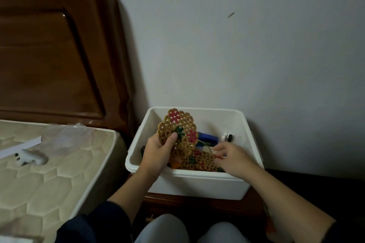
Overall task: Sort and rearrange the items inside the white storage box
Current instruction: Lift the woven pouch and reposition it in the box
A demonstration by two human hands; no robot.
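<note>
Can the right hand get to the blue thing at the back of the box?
Probably yes. The right hand is already inside the white box, and the blue thing lies just beyond its fingers, nothing covering it.

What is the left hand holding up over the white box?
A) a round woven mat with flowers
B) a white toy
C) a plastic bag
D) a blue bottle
A: the left hand grips a round woven mat with red and green flower shapes, raised upright above the white storage box.
</note>
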